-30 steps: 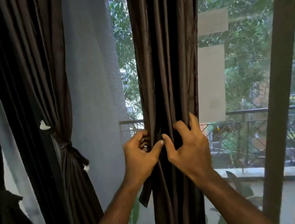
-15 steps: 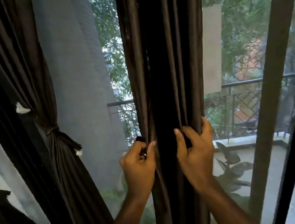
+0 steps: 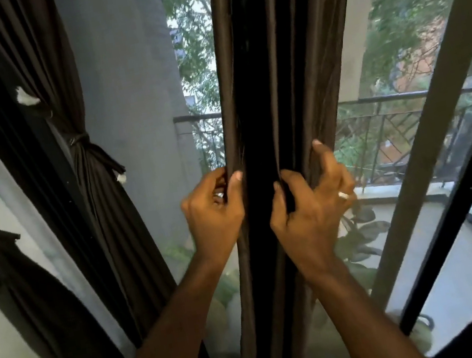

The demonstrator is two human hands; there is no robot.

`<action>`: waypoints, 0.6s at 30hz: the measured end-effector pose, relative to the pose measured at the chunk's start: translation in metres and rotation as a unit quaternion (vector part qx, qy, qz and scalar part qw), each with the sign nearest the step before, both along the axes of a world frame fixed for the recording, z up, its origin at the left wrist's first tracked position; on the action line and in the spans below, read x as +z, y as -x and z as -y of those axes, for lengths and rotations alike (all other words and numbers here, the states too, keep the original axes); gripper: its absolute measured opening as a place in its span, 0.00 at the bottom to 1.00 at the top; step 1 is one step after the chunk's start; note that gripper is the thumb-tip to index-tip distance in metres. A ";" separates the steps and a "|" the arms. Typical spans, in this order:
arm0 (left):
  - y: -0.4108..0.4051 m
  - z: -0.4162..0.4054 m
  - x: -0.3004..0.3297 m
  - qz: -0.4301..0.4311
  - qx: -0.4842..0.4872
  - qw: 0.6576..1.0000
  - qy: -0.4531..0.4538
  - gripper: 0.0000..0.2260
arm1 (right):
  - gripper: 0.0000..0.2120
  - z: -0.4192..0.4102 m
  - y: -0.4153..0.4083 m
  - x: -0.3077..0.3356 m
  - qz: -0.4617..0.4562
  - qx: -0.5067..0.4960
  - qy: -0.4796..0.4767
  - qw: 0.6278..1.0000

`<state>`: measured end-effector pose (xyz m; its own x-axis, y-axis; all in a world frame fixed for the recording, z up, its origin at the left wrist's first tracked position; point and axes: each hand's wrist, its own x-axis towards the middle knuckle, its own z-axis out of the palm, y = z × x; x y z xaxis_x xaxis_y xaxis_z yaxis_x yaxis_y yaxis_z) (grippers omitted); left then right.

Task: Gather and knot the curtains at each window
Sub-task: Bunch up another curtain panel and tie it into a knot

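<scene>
The hanging curtain (image 3: 288,106) is pinched in folds between the left hand (image 3: 213,211) and the right hand (image 3: 312,206), fingers curled round the cloth; it is judged gathered but not yet knotted; left of the fingers, two knotted curtains (image 3: 92,160) are seen finished.

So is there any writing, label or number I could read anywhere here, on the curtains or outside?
None can be read.
The curtain that the left hand and right hand grip is plain dark cloth.
The white tags on the tied curtain show no print.
The pale panel outside the glass is blank.
</scene>
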<state>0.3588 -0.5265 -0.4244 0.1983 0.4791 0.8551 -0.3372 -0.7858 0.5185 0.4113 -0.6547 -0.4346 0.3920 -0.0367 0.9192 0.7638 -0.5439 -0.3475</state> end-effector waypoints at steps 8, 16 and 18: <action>0.007 0.030 0.013 -0.010 0.051 0.999 0.007 0.09 | 0.06 0.021 0.011 0.015 0.018 0.058 0.002 0.998; 0.031 0.012 0.011 -0.032 0.165 0.986 0.004 0.14 | 0.05 0.049 0.003 0.012 -0.061 0.152 -0.056 0.985; 0.033 0.025 0.013 -0.046 0.176 0.983 -0.037 0.14 | 0.06 0.050 0.010 0.012 -0.037 0.139 -0.022 0.989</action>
